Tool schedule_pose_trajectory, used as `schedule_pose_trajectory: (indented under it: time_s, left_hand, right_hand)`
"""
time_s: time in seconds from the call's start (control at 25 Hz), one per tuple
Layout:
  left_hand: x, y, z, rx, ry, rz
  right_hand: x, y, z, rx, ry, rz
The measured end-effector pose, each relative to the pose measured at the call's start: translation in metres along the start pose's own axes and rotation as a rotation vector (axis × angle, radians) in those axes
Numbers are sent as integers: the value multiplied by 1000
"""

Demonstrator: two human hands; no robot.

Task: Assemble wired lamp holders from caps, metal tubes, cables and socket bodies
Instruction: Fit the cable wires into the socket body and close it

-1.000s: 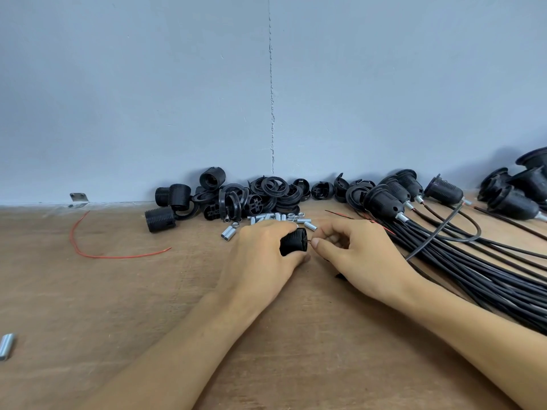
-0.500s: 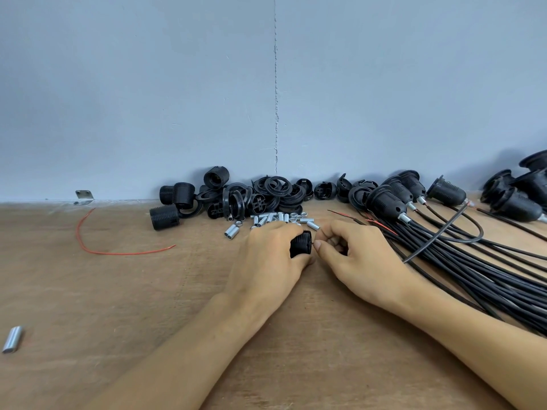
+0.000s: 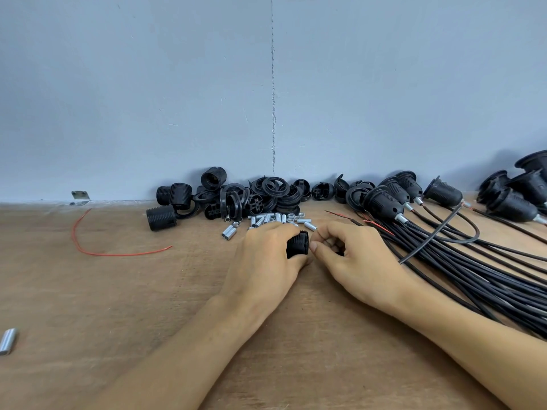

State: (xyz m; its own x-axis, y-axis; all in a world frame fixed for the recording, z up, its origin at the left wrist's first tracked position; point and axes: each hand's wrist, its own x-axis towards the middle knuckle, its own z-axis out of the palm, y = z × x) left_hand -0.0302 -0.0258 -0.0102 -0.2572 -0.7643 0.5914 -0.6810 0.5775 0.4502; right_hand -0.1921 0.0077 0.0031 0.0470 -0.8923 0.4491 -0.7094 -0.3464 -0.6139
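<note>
My left hand (image 3: pixel 266 255) grips a black ribbed socket part (image 3: pixel 298 244) just above the wooden table (image 3: pixel 118 306). My right hand (image 3: pixel 352 258) sits right beside it with curled fingers pinching something small and dark at the part's right end; what it holds is mostly hidden. Small metal tubes (image 3: pixel 275 218) lie scattered just beyond my hands. Black caps and socket bodies (image 3: pixel 236 196) are heaped against the wall. A bundle of black cables (image 3: pixel 473 276) runs from under my right hand to the right edge.
Assembled lamp holders (image 3: pixel 387 202) with cables lie at the right along the wall, more at the far right (image 3: pixel 524 190). A loose red wire (image 3: pixel 88 247) curls at the left. One stray metal tube (image 3: pixel 7 340) lies near the left edge.
Both hands stay together on the black part with only slight finger shifts. The camera view has tilted a little, so everything sits slightly lower in the picture.
</note>
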Motion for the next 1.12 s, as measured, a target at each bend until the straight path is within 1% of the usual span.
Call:
schedule_pose_trajectory:
  time_s: [0.48,0.72,0.92,1.12]
  left_hand:
    - [-3,5,-1,31,-1,-4]
    - [-3,3,-1,22,2,17]
    - [-4,5,-1,60,11,45]
    - [-4,5,-2,54,-16,74]
  right_hand:
    - [-1,-1,0,-41,-28,-19]
    - [0,-1,-1,-9,-33,-2]
    - [-1,-2,-2,3,-42,5]
    - [0,-1,-1,3,-56,15]
